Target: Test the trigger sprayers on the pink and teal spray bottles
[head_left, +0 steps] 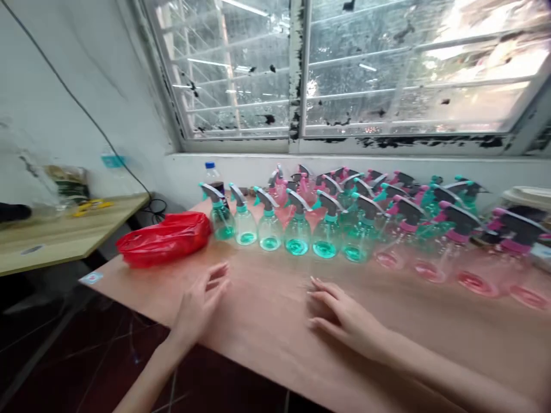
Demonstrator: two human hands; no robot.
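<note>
Fingers loosely parted and curved, the slightly blurred left hand (201, 301) and right hand (342, 314) are over a brown tabletop (267, 312); contact is hard to tell. Beyond stand green and pink spray bottles (297, 236), back rows partly hidden, the rightmost cut off. Behind: a white wall (86, 63) and weathered window (365, 80).

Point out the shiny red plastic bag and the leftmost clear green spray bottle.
Shiny red plastic bag (166, 240), head view: middle of its side.
Leftmost clear green spray bottle (222, 222), head view: its body.
</note>
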